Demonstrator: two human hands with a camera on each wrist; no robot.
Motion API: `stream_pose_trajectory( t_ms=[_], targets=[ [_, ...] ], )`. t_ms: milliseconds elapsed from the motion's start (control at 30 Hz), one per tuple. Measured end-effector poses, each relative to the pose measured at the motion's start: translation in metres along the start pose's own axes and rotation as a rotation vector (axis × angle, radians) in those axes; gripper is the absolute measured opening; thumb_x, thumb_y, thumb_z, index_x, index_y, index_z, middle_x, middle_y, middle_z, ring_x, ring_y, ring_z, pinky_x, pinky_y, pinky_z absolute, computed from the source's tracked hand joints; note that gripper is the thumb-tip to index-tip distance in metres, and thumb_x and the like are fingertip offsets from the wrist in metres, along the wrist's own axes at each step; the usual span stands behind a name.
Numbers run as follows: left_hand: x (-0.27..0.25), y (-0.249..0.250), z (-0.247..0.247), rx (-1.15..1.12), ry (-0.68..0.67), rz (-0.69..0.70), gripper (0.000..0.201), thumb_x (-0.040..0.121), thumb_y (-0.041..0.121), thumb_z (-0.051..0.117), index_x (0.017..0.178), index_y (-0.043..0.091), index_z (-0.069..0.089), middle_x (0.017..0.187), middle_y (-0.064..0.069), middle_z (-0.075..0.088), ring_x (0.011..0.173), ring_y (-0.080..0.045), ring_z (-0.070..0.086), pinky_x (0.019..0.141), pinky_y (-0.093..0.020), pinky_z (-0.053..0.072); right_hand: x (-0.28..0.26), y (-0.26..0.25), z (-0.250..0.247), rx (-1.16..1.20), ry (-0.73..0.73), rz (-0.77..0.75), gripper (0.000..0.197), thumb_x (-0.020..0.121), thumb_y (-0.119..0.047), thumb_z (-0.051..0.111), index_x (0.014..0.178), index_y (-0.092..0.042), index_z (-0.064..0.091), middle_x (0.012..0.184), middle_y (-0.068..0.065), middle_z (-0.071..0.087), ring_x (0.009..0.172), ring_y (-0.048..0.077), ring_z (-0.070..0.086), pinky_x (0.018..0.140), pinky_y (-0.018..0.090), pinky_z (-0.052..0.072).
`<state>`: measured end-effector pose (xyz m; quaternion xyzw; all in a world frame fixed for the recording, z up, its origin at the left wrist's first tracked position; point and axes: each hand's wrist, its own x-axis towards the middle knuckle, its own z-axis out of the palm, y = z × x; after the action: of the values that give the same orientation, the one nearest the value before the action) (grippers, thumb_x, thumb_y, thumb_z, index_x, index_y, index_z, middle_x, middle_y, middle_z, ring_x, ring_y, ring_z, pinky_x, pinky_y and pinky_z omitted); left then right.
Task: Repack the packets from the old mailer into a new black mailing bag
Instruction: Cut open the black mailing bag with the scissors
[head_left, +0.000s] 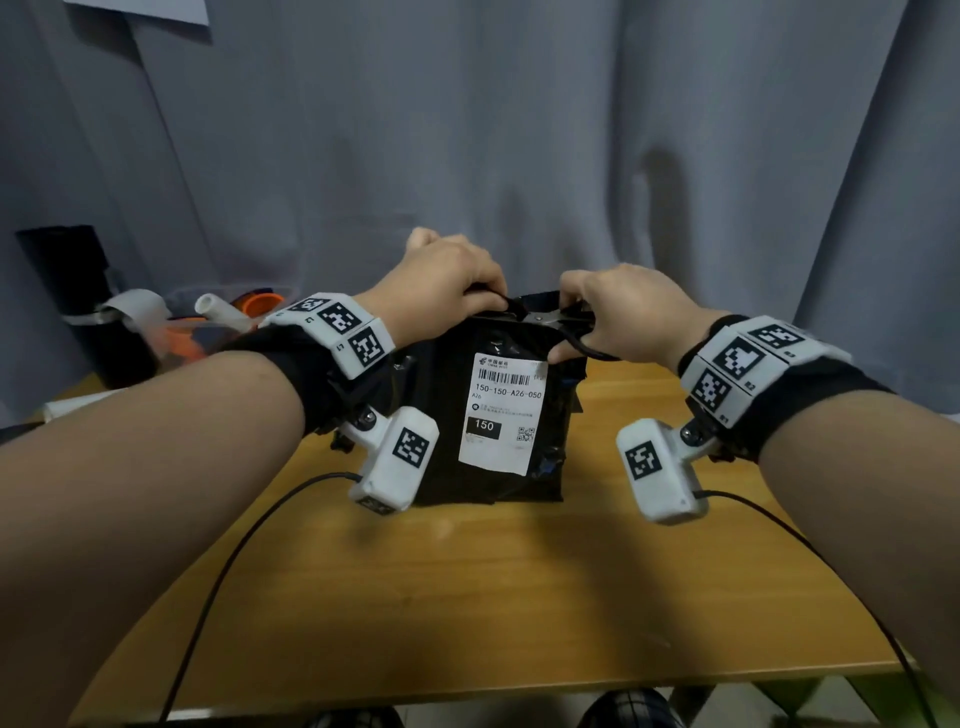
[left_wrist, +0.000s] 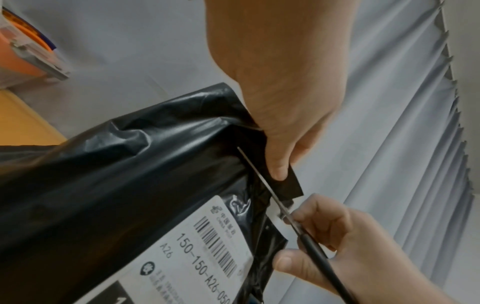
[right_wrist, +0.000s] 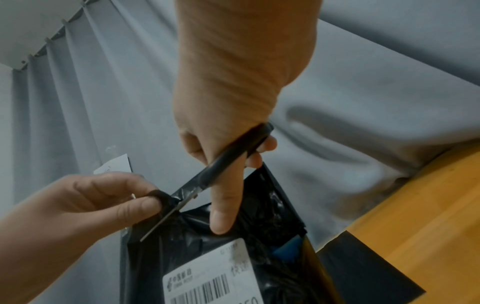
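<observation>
Head view shows the black plastic mailer with a white label (head_left: 493, 410) standing mid-bench (wooden top) (head_left: 467, 597); left hand (head_left: 441, 291) pinches its top strip, right hand (head_left: 623, 317) grips black-handled scissors (head_left: 545, 318) cutting it.

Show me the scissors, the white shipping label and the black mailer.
scissors (right_wrist: 231, 156): right wrist view, black handle.
shipping label (head_left: 501, 413): head view, label's middle.
black mailer (left_wrist: 124, 174): left wrist view, bare plastic side.

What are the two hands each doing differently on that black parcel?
The left hand pinches a strip of the black plastic mailer at its top edge; the right hand grips black-handled scissors instead. The left touches plastic directly; the right works through the blades. Both sit at the mailer's top, which stands on the wooden table.
</observation>
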<state>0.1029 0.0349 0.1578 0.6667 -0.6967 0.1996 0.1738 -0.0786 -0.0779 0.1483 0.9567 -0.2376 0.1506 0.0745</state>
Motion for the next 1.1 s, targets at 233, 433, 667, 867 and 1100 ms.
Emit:
stream_pose_trajectory(
  t_ms=[233, 433, 667, 867, 1100],
  targets=[
    [-0.003, -0.017, 0.001, -0.177, -0.055, -0.123, 0.017, 0.089, 0.031, 0.061, 0.096, 0.019, 0.071, 0.086, 0.014, 0.058, 0.089, -0.003, 0.050, 0.100, -0.032, 0.024, 0.010, -0.002, 0.014, 0.065, -0.053, 0.001, 0.043, 0.070, -0.051, 0.075, 0.088, -0.024, 0.048, 0.079, -0.007, 0.054, 0.077, 0.020, 0.052, 0.062, 0.029, 0.038],
    [-0.001, -0.022, -0.003, -0.294, -0.107, -0.161, 0.013, 0.087, 0.030, 0.065, 0.090, 0.020, 0.073, 0.082, 0.009, 0.066, 0.083, -0.010, 0.060, 0.092, -0.032, 0.040, 0.023, -0.009, 0.011, 0.070, -0.106, -0.010, 0.052, 0.065, -0.056, 0.076, 0.094, -0.022, 0.048, 0.079, -0.006, 0.056, 0.075, 0.019, 0.052, 0.057, 0.028, 0.030],
    [0.002, -0.022, -0.004, -0.520, -0.101, -0.290, 0.012, 0.085, 0.022, 0.068, 0.093, 0.013, 0.071, 0.073, 0.010, 0.064, 0.060, 0.008, 0.058, 0.060, -0.001, 0.042, 0.028, -0.016, 0.010, 0.136, -0.112, 0.026, 0.056, 0.062, -0.056, 0.078, 0.097, -0.021, 0.053, 0.085, -0.005, 0.061, 0.081, 0.019, 0.055, 0.063, 0.029, 0.036],
    [-0.009, -0.036, -0.014, -0.419, -0.229, -0.363, 0.040, 0.081, 0.029, 0.072, 0.117, 0.016, 0.061, 0.095, 0.005, 0.064, 0.088, -0.007, 0.059, 0.079, -0.016, 0.041, 0.022, -0.018, 0.018, 0.245, -0.137, 0.068, 0.053, 0.060, -0.054, 0.080, 0.093, -0.021, 0.054, 0.085, -0.003, 0.065, 0.080, 0.019, 0.060, 0.070, 0.038, 0.051],
    [-0.015, -0.045, -0.020, -0.306, -0.283, -0.366, 0.019, 0.085, 0.025, 0.067, 0.100, 0.013, 0.069, 0.086, 0.001, 0.066, 0.084, -0.015, 0.060, 0.072, -0.020, 0.044, 0.021, -0.018, 0.018, 0.233, -0.135, 0.062, 0.054, 0.060, -0.055, 0.080, 0.094, -0.021, 0.055, 0.085, -0.003, 0.066, 0.080, 0.019, 0.061, 0.070, 0.038, 0.052]
  ],
)
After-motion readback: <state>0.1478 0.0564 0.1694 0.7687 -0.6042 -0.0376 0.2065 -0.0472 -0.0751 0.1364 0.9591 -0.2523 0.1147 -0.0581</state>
